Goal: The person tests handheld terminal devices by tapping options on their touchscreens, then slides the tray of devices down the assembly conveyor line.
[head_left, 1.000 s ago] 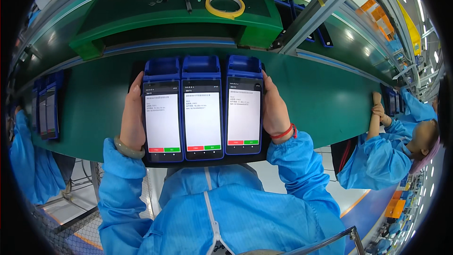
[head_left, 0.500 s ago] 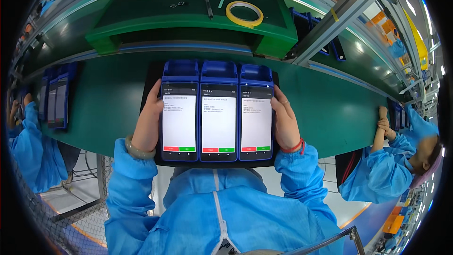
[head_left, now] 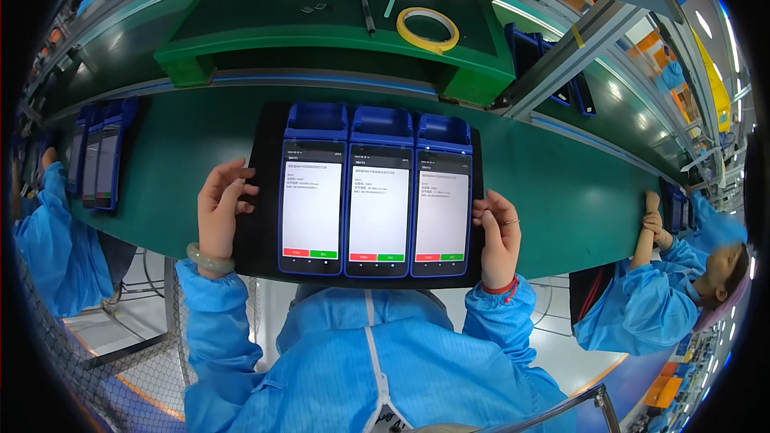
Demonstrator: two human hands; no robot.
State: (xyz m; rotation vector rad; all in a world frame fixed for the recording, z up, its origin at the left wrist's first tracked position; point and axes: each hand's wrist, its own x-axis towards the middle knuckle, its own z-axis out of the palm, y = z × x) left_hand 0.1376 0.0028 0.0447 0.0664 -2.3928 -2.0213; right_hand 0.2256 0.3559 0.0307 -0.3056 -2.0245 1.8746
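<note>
Head view: left hand and right hand grip one black tray by its side edges. Three blue terminals fill it. Green belt is bare on both sides.

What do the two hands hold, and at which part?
A black tray with three blue handheld terminals; left hand grips its left edge, right hand its right edge.

Three terminals side by side on tray, tape roll behind

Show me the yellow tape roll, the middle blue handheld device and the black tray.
yellow tape roll (head_left: 427, 30), head view, on its ring.
middle blue handheld device (head_left: 380, 204), head view, on its lit screen.
black tray (head_left: 263, 250), head view, bare left part.
</note>
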